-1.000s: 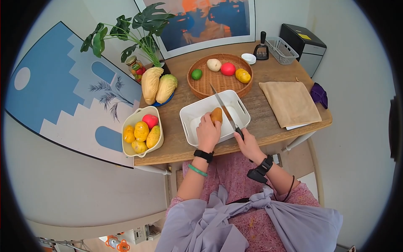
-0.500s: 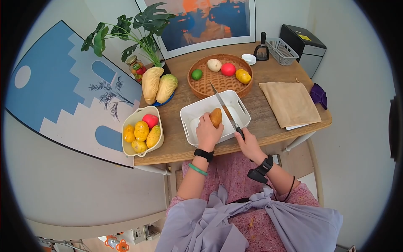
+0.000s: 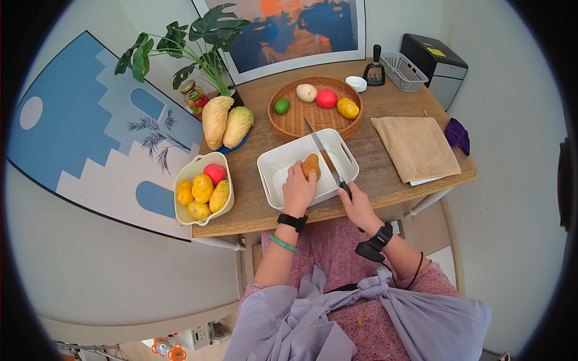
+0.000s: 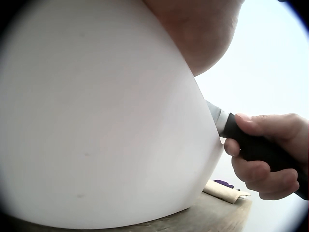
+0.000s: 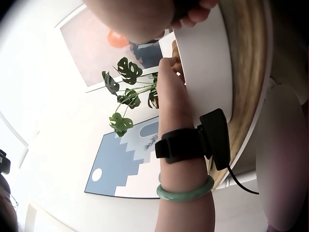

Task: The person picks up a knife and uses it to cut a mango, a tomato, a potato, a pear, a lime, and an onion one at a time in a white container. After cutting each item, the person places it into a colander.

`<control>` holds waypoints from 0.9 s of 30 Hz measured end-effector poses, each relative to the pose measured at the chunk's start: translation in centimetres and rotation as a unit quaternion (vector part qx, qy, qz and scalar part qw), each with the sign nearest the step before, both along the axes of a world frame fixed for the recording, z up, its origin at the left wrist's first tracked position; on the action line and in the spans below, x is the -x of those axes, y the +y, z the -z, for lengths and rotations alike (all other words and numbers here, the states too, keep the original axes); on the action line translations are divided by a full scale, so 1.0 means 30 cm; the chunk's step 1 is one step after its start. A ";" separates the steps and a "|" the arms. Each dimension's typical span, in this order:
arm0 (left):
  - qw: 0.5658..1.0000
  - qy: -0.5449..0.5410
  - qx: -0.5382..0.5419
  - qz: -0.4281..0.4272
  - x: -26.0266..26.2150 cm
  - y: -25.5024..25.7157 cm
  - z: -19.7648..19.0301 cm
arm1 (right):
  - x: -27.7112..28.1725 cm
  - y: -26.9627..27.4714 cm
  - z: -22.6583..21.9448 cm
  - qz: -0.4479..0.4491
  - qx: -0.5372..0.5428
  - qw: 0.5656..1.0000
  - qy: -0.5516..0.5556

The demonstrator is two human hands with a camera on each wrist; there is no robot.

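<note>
My left hand [image 3: 298, 188] reaches into a white plastic basin [image 3: 272, 170] and grips a brown pear [image 3: 311, 164] with its fingers curled round the near side. My right hand [image 3: 359, 208] holds a kitchen knife [image 3: 326, 156] by its black handle, with the long blade slanting up and away over the basin, to the right of the pear. In the left wrist view the right hand [image 4: 270, 154] wraps the handle, thumb along its top, and the basin wall [image 4: 106, 116] hides the pear. The right wrist view shows the left hand [image 5: 173, 84] at the basin's rim.
Behind the basin a round wicker tray [image 3: 289, 129] carries several fruits and vegetables. A cream basket [image 3: 226, 209] of produce stands at left, with two cabbages [image 3: 227, 123] beyond it. A beige cloth bag [image 3: 415, 147] lies right. The table's front edge [image 3: 253, 225] is close before me.
The pear has turned a little in my left hand, which shifted slightly right and then back left. The knife stays nearly in place over the basin, its tip slightly further right.
</note>
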State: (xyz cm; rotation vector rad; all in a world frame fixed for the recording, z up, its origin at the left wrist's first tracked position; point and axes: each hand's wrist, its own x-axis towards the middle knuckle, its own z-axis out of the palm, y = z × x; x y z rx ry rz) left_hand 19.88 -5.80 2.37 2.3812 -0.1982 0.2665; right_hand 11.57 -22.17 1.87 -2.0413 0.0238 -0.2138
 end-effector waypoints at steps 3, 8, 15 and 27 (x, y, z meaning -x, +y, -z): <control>0.999 -0.051 -0.014 -0.014 -0.011 0.005 0.018 | -0.002 -0.004 0.008 -0.009 0.017 1.000 0.000; 0.996 -0.084 0.010 -0.036 -0.008 0.001 0.000 | 0.004 0.011 -0.001 -0.001 -0.004 1.000 -0.021; 0.994 -0.105 -0.002 -0.024 -0.008 0.001 0.011 | 0.004 0.009 -0.003 -0.015 0.015 1.000 0.003; 1.000 -0.028 0.001 -0.003 0.015 -0.003 -0.028 | 0.001 0.007 0.000 -0.018 0.011 1.000 -0.003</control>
